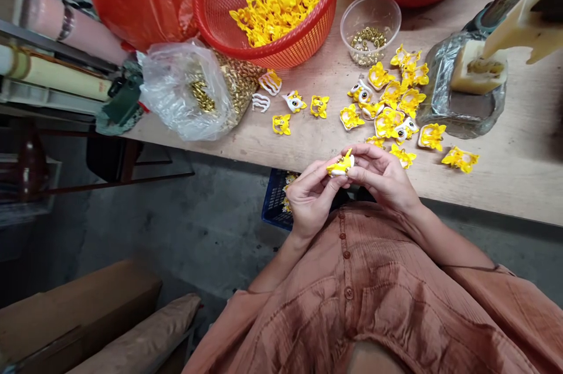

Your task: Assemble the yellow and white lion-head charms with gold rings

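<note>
Between my two hands, just off the table's front edge, is a small yellow-and-white plastic animal head [339, 167]. My left hand [313, 195] pinches it from the left with thumb and fingers. From the right, my right hand [380, 177] grips its other side. Fingers cover part of the piece. Just beyond my right hand lies a loose cluster of similar yellow animal heads [389, 122], some showing white faces with dark eyes. Farther left, a white-faced head [294, 102] and a yellow piece [281, 124] lie apart, with white comb-like parts [261, 102] near them.
A red basket [268, 60] holds many yellow parts. Brass-coloured pieces fill a clear bag [176, 113] and a plastic bowl [370, 10]. A wrapped block with a tool post [461, 104] stands right. Below the table [519, 186] is a blue crate [275, 210].
</note>
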Demonstrator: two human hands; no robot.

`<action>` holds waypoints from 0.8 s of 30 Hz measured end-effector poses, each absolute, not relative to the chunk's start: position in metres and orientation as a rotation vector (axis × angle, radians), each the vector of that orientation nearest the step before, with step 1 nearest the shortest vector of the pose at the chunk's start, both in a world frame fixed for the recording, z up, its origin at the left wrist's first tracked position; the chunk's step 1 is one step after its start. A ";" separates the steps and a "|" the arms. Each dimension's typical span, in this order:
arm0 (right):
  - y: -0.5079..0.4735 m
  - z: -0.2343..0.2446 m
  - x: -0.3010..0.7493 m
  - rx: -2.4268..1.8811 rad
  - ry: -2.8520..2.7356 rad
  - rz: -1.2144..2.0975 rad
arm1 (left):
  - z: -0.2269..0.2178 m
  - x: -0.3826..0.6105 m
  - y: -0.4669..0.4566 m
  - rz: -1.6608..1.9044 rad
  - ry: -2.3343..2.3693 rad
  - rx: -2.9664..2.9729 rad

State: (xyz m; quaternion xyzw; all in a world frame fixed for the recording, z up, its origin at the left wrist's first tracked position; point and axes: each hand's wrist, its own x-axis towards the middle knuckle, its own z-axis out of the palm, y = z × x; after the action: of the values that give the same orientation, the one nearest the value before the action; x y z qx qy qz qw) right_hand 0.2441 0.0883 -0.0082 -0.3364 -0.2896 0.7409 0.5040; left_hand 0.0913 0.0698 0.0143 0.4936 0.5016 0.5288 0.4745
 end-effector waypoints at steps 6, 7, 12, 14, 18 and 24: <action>0.089 -0.014 0.242 -0.977 -1.154 0.905 | 0.008 0.097 0.067 1.212 1.217 0.876; 0.089 -0.015 0.244 -0.960 -1.282 0.739 | 0.008 0.097 0.067 1.202 1.207 0.847; 0.087 -0.009 0.255 -0.898 -1.608 0.428 | 0.011 0.095 0.068 1.188 1.214 0.811; 0.087 -0.005 0.256 -0.911 -1.617 0.446 | 0.012 0.093 0.068 1.189 1.205 0.815; 0.088 -0.001 0.256 -0.927 -1.604 0.503 | 0.012 0.093 0.067 1.193 1.171 0.859; 0.085 0.000 0.257 -0.923 -1.624 0.469 | 0.013 0.092 0.066 1.183 1.190 0.862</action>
State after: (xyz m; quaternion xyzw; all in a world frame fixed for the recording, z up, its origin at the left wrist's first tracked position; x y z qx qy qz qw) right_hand 0.2573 0.0852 0.0003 -0.3934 -0.6921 0.1998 0.5713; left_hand 0.0918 0.0663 0.0133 0.3698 0.5105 0.5076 0.5873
